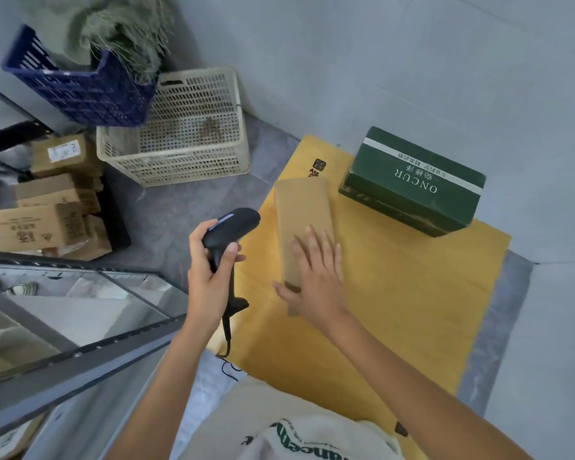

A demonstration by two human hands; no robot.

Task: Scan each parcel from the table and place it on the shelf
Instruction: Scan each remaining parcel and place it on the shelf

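Two parcels lie on the yellow table (412, 310): a green box (412, 180) printed "ONCUR" (seen upside down) and a plain brown box (301, 210). The right hand (316, 277) rests flat on the brown box, fingers spread; the left hand (210, 273) grips a black scanner (229, 227). Two crates, blue (80, 91) and cream (180, 137), stand on the grey floor beside a shelf (80, 356).

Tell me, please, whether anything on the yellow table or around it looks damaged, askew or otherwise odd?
The green box looks worn: its lower edges are scuffed and dirty. It also sits turned at an angle to the brown parcel beside it. On the floor, the blue crate leans tilted against the cream crate.
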